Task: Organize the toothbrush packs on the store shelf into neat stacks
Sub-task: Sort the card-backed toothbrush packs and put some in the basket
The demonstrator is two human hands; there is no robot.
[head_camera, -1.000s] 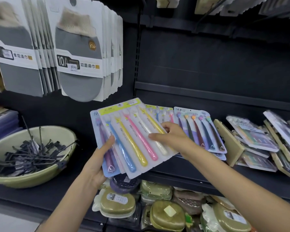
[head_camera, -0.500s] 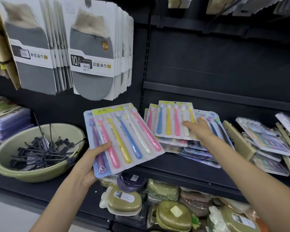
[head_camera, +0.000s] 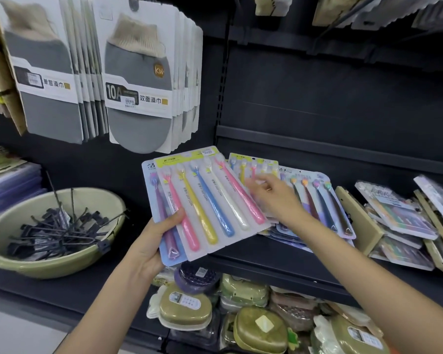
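left hand (head_camera: 149, 241) gripping fanned toothbrush packs (head_camera: 205, 200), pastel brushes under clear blister | right hand (head_camera: 274, 198) reaching onto shelf pile (head_camera: 317, 200) just beside them, grip unclear

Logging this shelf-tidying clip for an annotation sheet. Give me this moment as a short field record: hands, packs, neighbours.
left hand: grips two overlapped toothbrush packs by their lower left edge
held packs: yellow-topped pack in front, blue-backed pack behind
right hand: reaches to the shelf pile, fingers on a pack
shelf pile: toothbrush packs lying fanned, uneven
left neighbour: green basin of black hooks
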